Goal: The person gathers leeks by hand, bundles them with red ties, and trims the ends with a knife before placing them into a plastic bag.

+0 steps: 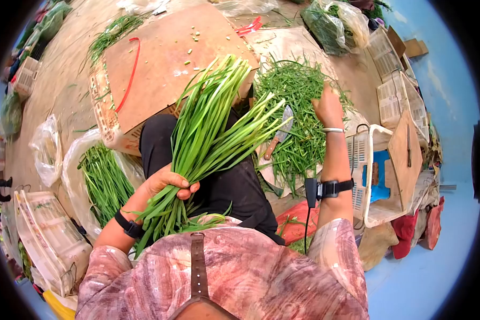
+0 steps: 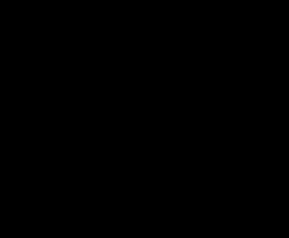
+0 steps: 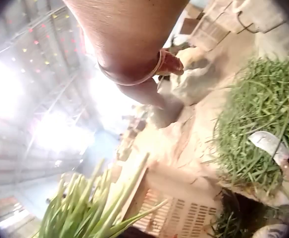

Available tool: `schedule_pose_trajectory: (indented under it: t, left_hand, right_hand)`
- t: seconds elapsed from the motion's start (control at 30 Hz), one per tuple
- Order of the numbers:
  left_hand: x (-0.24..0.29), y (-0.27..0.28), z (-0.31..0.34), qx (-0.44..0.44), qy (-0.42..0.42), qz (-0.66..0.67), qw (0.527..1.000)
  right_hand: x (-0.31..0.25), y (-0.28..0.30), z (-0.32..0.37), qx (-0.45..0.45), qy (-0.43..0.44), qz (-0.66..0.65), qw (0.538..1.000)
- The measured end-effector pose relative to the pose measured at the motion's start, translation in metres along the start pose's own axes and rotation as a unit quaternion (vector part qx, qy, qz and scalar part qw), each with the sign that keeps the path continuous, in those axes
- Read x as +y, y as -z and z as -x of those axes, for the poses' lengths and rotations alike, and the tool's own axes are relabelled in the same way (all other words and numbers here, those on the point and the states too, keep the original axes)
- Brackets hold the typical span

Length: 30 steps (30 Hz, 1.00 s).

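My left hand (image 1: pixel 170 183) grips a big bunch of garlic chives (image 1: pixel 208 122) round its leafy lower part, over the dark-trousered lap. The pale stem ends fan out up and to the right. On the right, my right hand (image 1: pixel 329 108) is above the edge of a pile of cut green leaves (image 1: pixel 298 80), its thumb apart from the other fingers and nothing seen between them. A knife (image 1: pixel 286 125) with a wooden handle lies on that pile, left of the right hand. The left wrist view is black.
A brown board (image 1: pixel 165 58) on a plastic crate stands ahead, with a red strip (image 1: pixel 130 74) and stem bits on it. More chives (image 1: pixel 104 178) lie in a clear bag on the left. White crates (image 1: pixel 376 208) line the right; another crate (image 1: pixel 53 229) is at lower left.
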<state>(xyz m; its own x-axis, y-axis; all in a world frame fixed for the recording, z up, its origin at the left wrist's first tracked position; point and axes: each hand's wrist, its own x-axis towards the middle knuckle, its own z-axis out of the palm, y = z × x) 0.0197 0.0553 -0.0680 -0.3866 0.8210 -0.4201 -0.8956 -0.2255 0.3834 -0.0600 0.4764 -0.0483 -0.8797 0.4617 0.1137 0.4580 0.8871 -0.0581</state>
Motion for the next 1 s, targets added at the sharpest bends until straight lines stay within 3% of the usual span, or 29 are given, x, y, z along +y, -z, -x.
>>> schedule_pose_trajectory:
  t: [0.07,0.1,0.17,0.23,0.37,0.43,0.5,0.57,0.6,0.63,0.7,0.77,0.83,0.9,1.0]
  left_hand:
    - [0.0,0.003,-0.002,0.004,0.004,-0.002,1.0]
    - [-0.001,0.004,-0.003,0.006,0.008,-0.004,1.0]
    - [0.001,0.004,-0.003,0.007,0.013,-0.013,1.0]
    - [0.002,0.004,-0.004,0.003,0.013,-0.02,1.0]
    - [0.0,0.001,0.002,0.021,-0.005,-0.031,0.999]
    - [-0.001,0.002,0.002,0.033,-0.005,-0.032,0.999]
    - [0.0,0.006,0.001,0.023,-0.006,-0.039,0.999]
    - [0.0,0.007,0.002,0.015,-0.013,-0.045,0.999]
    - [-0.001,0.006,0.003,0.023,-0.013,-0.037,0.999]
    - [0.0,0.005,0.003,0.03,-0.011,-0.03,0.999]
    - [0.002,0.006,0.0,0.016,-0.015,-0.036,0.999]
    - [-0.001,0.008,0.001,0.008,-0.007,-0.037,0.999]
    - [-0.001,0.008,0.0,0.025,0.002,-0.017,1.0]
    - [0.001,0.004,0.0,0.029,0.003,-0.024,0.999]
    - [0.001,0.003,0.002,0.032,0.0,-0.025,0.999]
  right_hand:
    - [-0.029,0.015,-0.004,0.034,0.214,-0.17,0.961]
    - [-0.047,0.025,-0.001,-0.031,0.289,-0.264,0.92]
    - [-0.078,0.022,0.0,-0.138,0.435,-0.265,0.85]
    - [-0.092,0.016,-0.007,-0.313,0.469,-0.201,0.801]
    - [-0.082,0.02,0.004,-0.255,0.408,-0.281,0.83]
    - [-0.077,0.021,0.009,-0.119,0.427,-0.253,0.86]
    - [-0.062,0.015,0.002,-0.015,0.374,-0.283,0.883]
    - [-0.034,0.006,-0.017,0.084,0.21,-0.294,0.929]
    - [-0.016,0.002,-0.029,0.089,0.106,-0.184,0.973]
    - [-0.004,0.002,-0.029,0.065,0.057,-0.019,0.996]
    - [0.002,-0.005,-0.016,-0.002,0.071,-0.072,0.995]
    - [-0.009,-0.001,0.012,-0.179,0.23,-0.25,0.923]
    - [-0.027,0.002,0.03,-0.319,0.337,-0.31,0.83]
    - [-0.032,-0.01,0.039,-0.321,0.345,-0.269,0.84]
    - [-0.02,-0.009,0.038,-0.235,0.352,-0.341,0.839]
